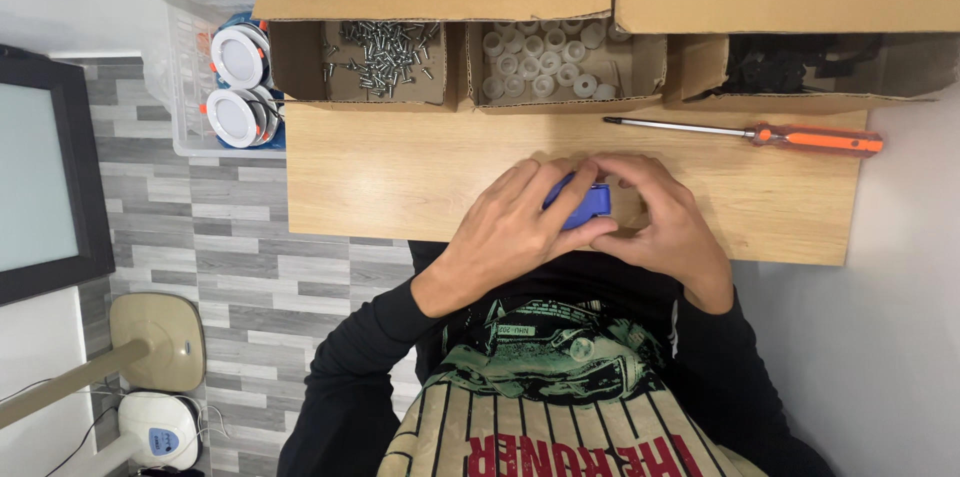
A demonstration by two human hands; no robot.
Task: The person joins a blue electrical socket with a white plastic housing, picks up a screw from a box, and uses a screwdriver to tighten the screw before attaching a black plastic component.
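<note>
Left hand (510,222), right hand (660,222) clasp blue part (590,205) over wooden table (400,177).

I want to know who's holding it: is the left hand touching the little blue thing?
Touching. The head view shows the left hand with its fingers wrapped over the small blue part, no gap between them; the right hand presses against it too.

Wooden table (400,177) with cardboard boxes (380,67) and an orange-handled screwdriver (760,134).
</note>
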